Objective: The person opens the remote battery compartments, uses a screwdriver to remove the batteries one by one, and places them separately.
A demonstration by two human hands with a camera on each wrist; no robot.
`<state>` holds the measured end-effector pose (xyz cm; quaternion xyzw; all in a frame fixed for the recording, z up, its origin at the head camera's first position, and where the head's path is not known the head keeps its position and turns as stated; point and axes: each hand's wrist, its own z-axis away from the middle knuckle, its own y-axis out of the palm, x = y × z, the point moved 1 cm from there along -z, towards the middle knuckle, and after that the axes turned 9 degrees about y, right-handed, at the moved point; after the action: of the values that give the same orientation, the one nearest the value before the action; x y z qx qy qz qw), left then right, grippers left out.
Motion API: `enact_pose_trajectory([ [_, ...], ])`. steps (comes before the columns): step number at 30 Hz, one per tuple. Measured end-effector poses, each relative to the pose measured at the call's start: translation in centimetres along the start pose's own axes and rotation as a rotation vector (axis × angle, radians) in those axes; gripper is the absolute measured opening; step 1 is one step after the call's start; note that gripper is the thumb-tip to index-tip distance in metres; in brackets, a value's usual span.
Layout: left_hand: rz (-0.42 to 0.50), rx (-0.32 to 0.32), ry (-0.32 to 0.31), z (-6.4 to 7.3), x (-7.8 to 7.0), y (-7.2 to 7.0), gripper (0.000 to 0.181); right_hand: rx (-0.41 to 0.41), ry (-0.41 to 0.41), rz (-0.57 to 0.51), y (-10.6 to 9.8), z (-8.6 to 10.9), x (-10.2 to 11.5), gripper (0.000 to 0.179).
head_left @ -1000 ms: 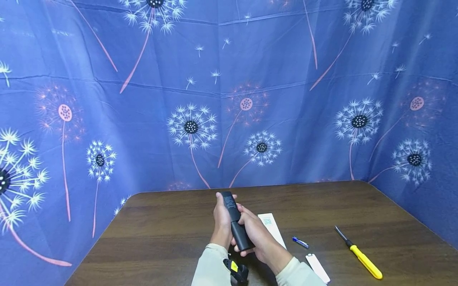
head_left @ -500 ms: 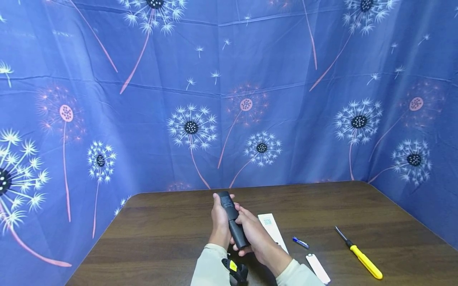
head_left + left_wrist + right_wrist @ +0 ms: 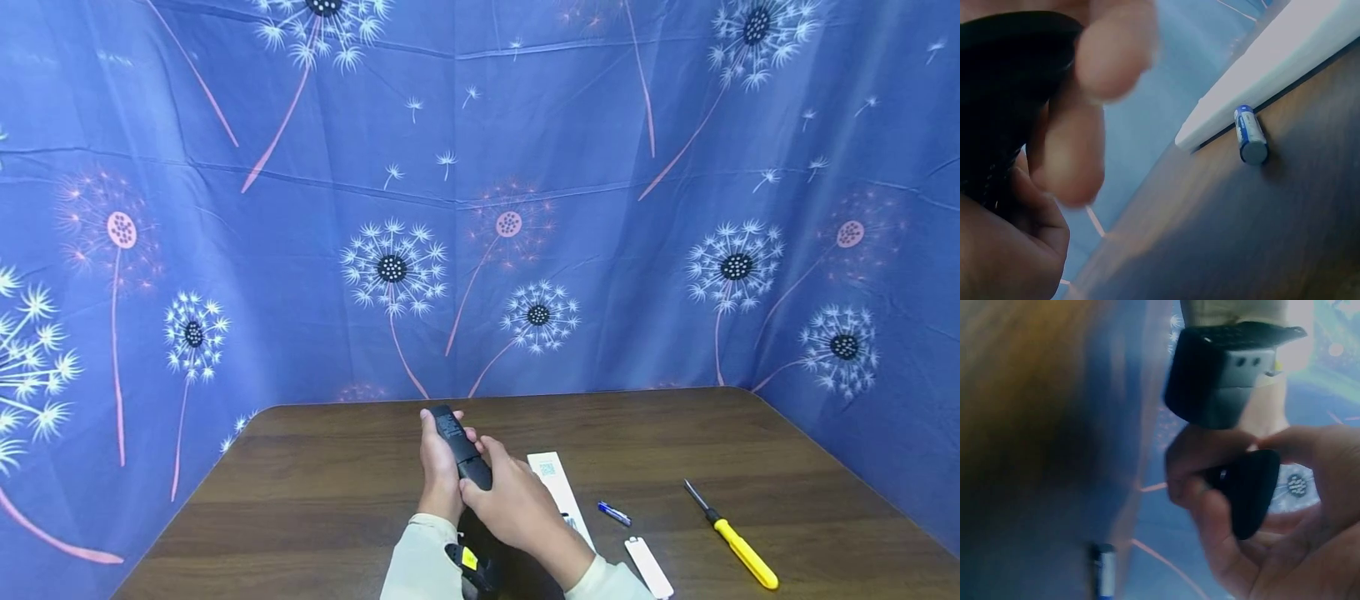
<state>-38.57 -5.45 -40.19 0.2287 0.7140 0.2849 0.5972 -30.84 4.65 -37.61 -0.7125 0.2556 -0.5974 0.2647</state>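
Observation:
A black remote control point(image 3: 452, 435) is held up over the table, its back with small printed text facing up and a step across its middle. My left hand point(image 3: 438, 473) grips the far part, thumb along its left edge. The right hand point(image 3: 517, 504) holds the near part, its thumb at the surface below the step; this hand hides the near end in the head view. In the right wrist view, the end of the remote control point(image 3: 1257, 494) shows between the fingers. The left wrist view has the remote's dark body point(image 3: 1004, 81) beside blurred fingers.
A long white box point(image 3: 551, 475) with a printed code lies partly behind the right hand. Right of it are a blue-and-white battery point(image 3: 614, 513), a slim white piece point(image 3: 648, 568) and a yellow-handled screwdriver point(image 3: 742, 550). A patterned blue cloth point(image 3: 315, 333) hangs behind the table.
My right hand has turned and now covers the remote's near end, which showed earlier. Both hands and the remote sit further left in view, which has itself shifted slightly.

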Motion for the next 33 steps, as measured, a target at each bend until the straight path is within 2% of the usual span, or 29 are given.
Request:
enact_pose_trajectory([
  [3,0.001,-0.001,-0.014,0.0,-0.2,0.0,0.068,-0.052,-0.050,0.198,-0.4,0.4,0.7,0.066],
  [7,0.014,-0.015,-0.031,0.2,-0.2,0.0,0.070,-0.063,-0.121,0.312,-0.8,1.1,1.4,0.056],
  [11,0.051,0.011,-0.052,0.3,-0.1,0.1,0.072,-0.095,-0.166,0.322,-1.2,1.4,1.6,0.049],
  [14,0.003,0.081,-0.073,0.5,0.1,0.2,0.076,-0.124,-0.179,0.306,-1.4,1.3,1.5,0.046],
  [17,-0.083,0.157,-0.079,0.6,0.4,0.3,0.080,-0.153,-0.179,0.309,-1.6,1.2,1.4,0.043],
  [19,-0.116,0.184,-0.080,0.7,0.6,0.4,0.082,-0.163,-0.172,0.319,-1.7,1.1,1.3,0.043],
  [24,-0.117,0.153,-0.071,0.5,0.8,0.6,0.081,-0.152,-0.158,0.339,-1.8,1.1,1.3,0.047],
  [28,-0.101,0.124,-0.061,0.4,0.7,0.8,0.077,-0.168,-0.175,0.359,-1.8,1.1,1.4,0.044],
  [33,-0.110,0.120,-0.069,0.6,0.6,0.6,0.077,-0.137,-0.158,0.308,-1.9,1.1,1.3,0.038],
])
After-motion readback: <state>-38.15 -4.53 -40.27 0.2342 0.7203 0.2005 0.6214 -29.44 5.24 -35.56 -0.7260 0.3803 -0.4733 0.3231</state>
